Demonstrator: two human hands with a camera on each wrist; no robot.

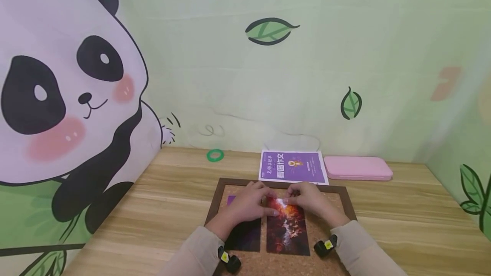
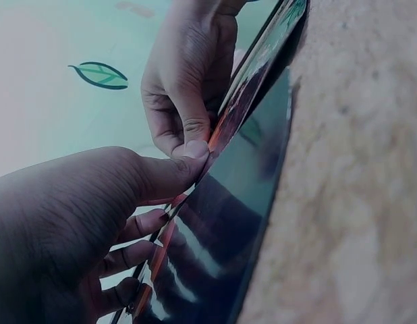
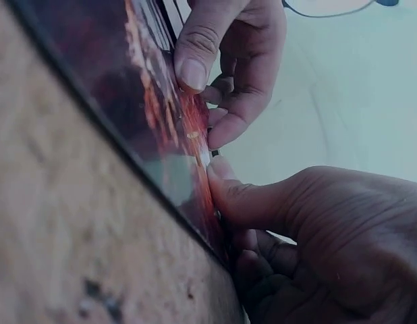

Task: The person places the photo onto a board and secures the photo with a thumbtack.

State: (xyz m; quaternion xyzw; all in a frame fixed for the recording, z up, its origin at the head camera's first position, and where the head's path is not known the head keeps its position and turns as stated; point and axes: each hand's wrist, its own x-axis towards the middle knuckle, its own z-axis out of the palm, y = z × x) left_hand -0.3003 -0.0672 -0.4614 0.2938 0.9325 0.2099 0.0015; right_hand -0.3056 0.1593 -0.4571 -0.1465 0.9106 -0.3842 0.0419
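Observation:
A glossy picture card (image 1: 287, 229) with a fiery red and orange print lies on a cork board (image 1: 326, 263) with a brown frame. At its top edge, my right hand (image 1: 308, 197) pinches the card between thumb and fingers. My left hand (image 1: 249, 201) holds the same edge further left, its thumb on the printed face. In both wrist views the thumbs come close together along the edge. To the left, a second card (image 1: 245, 240), dark and purple, is partly covered by my left hand. Whether anything small sits between the fingertips cannot be told.
Behind the board lie a purple booklet (image 1: 295, 167) and a pink case (image 1: 356, 168). A green ring, like a tape roll (image 1: 215, 155), is on the wooden table (image 1: 172, 195) at the back left. A printed panda cloth (image 1: 215, 76) hangs behind the table.

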